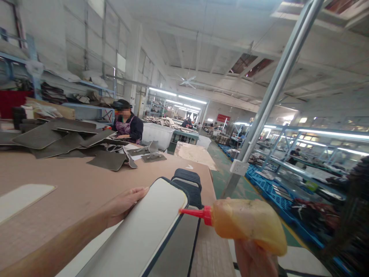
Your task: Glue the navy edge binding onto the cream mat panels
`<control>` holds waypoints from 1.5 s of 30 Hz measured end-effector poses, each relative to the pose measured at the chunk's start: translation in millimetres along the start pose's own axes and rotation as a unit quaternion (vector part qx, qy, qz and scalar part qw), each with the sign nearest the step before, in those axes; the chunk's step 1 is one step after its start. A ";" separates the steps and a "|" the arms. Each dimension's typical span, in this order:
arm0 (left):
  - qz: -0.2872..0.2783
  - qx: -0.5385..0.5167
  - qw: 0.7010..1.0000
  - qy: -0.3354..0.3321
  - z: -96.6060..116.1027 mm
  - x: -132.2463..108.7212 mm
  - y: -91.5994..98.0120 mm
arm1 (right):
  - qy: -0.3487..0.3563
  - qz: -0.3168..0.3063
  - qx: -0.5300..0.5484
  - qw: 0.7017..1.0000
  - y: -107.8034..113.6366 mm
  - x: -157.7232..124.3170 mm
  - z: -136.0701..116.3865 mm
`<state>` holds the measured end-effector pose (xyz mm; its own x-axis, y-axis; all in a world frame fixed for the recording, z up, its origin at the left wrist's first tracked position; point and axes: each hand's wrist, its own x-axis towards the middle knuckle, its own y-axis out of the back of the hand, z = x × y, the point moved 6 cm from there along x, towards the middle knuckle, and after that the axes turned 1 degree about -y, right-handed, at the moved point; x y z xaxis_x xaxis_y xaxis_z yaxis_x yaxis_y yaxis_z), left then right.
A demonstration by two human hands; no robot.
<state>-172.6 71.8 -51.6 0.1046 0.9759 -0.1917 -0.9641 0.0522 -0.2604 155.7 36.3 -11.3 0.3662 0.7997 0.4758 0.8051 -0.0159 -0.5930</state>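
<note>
From where I stand, the clear squeeze bottle [249,223] is the container that catches the eye: amber liquid shows through its wall, and it lies tipped on its side, right of the white panel [155,219]. The right hand [253,257] is wrapped around it from below. Its red nozzle [198,213] points at the panel's right edge, the tip right at the rim. The left hand [127,204] is clamped on the panel's left edge, holding it over the table [86,192]. Just behind the panel sits a stack of dark pieces [188,184]. Well beyond the panel, past the table, stand 2 white bins [157,136]; I cannot tell what they hold.
</note>
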 end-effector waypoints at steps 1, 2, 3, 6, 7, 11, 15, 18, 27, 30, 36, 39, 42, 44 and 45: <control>-0.001 -0.004 1.000 0.000 -1.6 -0.1 -0.3 | 0.007 -0.006 -0.001 1.000 0.7 2.2 1.2; -0.003 -0.007 1.000 0.000 -3.0 -0.3 -0.6 | 0.008 -0.013 -0.004 1.000 1.0 3.6 2.3; -0.006 -0.009 1.000 0.000 -4.4 -0.4 -1.0 | 0.002 -0.019 -0.009 1.000 0.7 4.1 3.2; -0.008 -0.013 1.000 0.000 -8.5 -1.2 -1.5 | -0.006 -0.042 -0.016 0.999 -1.6 1.9 2.2; -0.007 -0.019 1.000 0.001 -10.0 -1.5 -1.3 | -0.009 -0.048 -0.017 0.999 -2.4 0.5 1.6; -0.010 -0.046 0.999 0.010 -16.1 -2.9 0.3 | -0.017 -0.060 -0.030 0.998 -6.1 -3.8 0.4; -0.006 -0.057 0.998 0.014 -20.1 -5.0 3.7 | -0.027 -0.079 -0.039 0.996 -12.3 -7.5 -0.2; -0.001 -0.064 0.998 0.015 -20.8 -5.7 7.0 | -0.036 -0.094 -0.040 0.994 -13.3 -11.2 1.0; 0.042 -0.056 0.997 0.031 -19.9 -3.2 13.3 | -0.027 -0.128 -0.025 0.991 -29.4 -19.6 0.9; 0.047 -0.053 0.997 0.033 -18.7 0.3 13.2 | -0.037 -0.140 -0.034 0.989 -28.4 -21.7 3.3; 0.053 -0.049 0.996 0.043 -13.9 9.3 13.1 | -0.092 -0.102 -0.054 0.989 -11.4 -24.8 13.3; 0.049 -0.048 0.996 0.049 -11.2 14.3 11.4 | -0.094 -0.095 -0.053 0.990 -9.6 -24.3 13.2; 0.046 -0.047 0.996 0.054 -9.8 19.4 10.6 | -0.104 -0.077 -0.058 0.990 -8.4 -25.6 11.9; 0.045 -0.047 0.996 0.054 -9.5 22.5 11.1 | -0.121 -0.052 -0.062 0.989 -7.9 -29.1 11.1; 0.045 -0.047 0.996 0.054 -9.4 24.0 11.7 | -0.131 -0.044 -0.063 0.988 -8.9 -31.6 10.5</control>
<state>-179.1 93.9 -68.1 0.0502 0.9470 -0.3173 -0.9440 -0.0588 -0.3247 132.1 17.6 -27.9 0.1718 0.9290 0.3278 0.8861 -0.0003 -0.4634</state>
